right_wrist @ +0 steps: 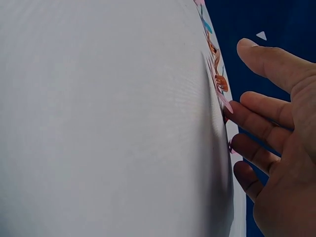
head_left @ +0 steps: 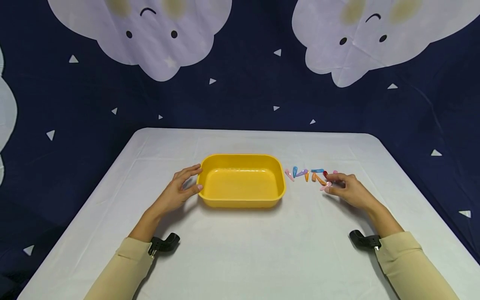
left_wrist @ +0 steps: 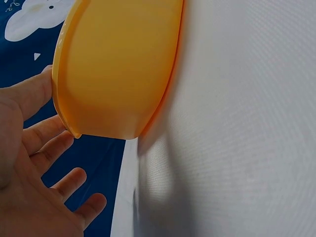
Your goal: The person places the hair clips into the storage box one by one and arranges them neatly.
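Note:
A yellow rectangular tray stands on the white table. My left hand touches its left end, thumb and fingers spread; the left wrist view shows the thumb and fingertips at the tray's rim and the other fingers loose in the air. To the tray's right lies a scatter of small snap hair clips, among them a purple clip, a blue clip and an orange clip. My right hand hovers over their right end, thumb apart from the fingers, its fingertips close to a pink clip.
White cloth covers the table. A dark blue curtain with clouds and small triangles hangs behind it. Each wrist bears a black camera mount, one on the left and one on the right.

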Demonstrator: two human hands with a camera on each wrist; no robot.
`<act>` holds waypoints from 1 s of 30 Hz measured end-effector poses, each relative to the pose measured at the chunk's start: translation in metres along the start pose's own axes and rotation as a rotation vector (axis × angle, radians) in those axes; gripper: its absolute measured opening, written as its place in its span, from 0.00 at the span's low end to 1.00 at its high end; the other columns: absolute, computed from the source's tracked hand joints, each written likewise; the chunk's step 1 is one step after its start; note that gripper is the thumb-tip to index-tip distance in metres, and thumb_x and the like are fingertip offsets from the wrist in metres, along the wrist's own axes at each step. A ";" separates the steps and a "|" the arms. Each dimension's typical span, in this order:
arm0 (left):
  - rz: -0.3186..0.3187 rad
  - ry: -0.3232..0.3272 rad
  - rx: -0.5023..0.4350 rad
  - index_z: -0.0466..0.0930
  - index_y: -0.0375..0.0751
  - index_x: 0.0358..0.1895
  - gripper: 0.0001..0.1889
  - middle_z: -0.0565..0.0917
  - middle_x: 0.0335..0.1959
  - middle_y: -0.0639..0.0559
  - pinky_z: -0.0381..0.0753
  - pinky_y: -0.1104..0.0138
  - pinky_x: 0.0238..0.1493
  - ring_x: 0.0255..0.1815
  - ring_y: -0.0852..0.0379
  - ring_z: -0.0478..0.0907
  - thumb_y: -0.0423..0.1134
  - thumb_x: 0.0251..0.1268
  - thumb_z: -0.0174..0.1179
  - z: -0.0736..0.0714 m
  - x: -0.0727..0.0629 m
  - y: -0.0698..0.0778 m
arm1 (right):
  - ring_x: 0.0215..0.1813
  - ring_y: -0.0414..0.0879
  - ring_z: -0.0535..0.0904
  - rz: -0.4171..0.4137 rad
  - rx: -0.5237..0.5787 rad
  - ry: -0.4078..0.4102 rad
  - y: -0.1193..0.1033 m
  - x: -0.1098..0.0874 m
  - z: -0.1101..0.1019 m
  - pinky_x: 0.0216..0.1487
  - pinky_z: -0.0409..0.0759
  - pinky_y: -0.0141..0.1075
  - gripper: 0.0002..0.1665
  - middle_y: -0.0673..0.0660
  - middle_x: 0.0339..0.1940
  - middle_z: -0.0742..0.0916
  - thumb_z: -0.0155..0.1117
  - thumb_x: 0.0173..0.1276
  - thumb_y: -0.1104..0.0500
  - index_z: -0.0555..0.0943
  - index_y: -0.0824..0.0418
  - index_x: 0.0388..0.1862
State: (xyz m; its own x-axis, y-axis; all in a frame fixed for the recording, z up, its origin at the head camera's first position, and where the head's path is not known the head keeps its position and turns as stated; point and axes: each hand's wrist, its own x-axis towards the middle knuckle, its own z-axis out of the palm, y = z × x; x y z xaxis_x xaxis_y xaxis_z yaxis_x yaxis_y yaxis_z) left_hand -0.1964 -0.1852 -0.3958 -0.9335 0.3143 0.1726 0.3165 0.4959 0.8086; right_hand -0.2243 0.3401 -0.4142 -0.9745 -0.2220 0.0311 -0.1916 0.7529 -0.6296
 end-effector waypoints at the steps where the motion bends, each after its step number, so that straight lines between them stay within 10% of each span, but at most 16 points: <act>1: 0.000 -0.002 0.002 0.67 0.41 0.67 0.28 0.60 0.74 0.51 0.53 0.40 0.70 0.76 0.45 0.47 0.44 0.64 0.60 0.000 0.000 0.000 | 0.70 0.71 0.60 -0.005 -0.001 0.002 0.000 -0.001 0.000 0.66 0.57 0.63 0.32 0.75 0.67 0.68 0.67 0.61 0.51 0.74 0.68 0.59; 15: 0.007 0.001 0.014 0.67 0.41 0.66 0.28 0.60 0.74 0.51 0.54 0.40 0.70 0.75 0.45 0.48 0.44 0.64 0.60 0.000 0.000 -0.001 | 0.53 0.53 0.65 0.005 -0.033 0.010 -0.008 -0.017 0.009 0.50 0.63 0.40 0.27 0.65 0.55 0.80 0.68 0.60 0.49 0.78 0.63 0.54; 30: 0.015 0.006 0.005 0.68 0.39 0.66 0.28 0.61 0.73 0.50 0.53 0.41 0.71 0.75 0.45 0.48 0.43 0.64 0.60 0.001 0.000 -0.001 | 0.54 0.57 0.65 0.000 -0.108 0.050 -0.014 -0.012 0.008 0.49 0.63 0.44 0.28 0.64 0.53 0.80 0.71 0.56 0.50 0.78 0.61 0.54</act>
State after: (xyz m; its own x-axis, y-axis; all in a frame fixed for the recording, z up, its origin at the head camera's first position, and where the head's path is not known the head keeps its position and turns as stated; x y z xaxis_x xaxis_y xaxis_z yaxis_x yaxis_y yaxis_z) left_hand -0.1969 -0.1847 -0.3968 -0.9296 0.3170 0.1881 0.3314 0.4951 0.8032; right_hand -0.2089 0.3276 -0.4117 -0.9787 -0.1924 0.0715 -0.2000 0.8159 -0.5425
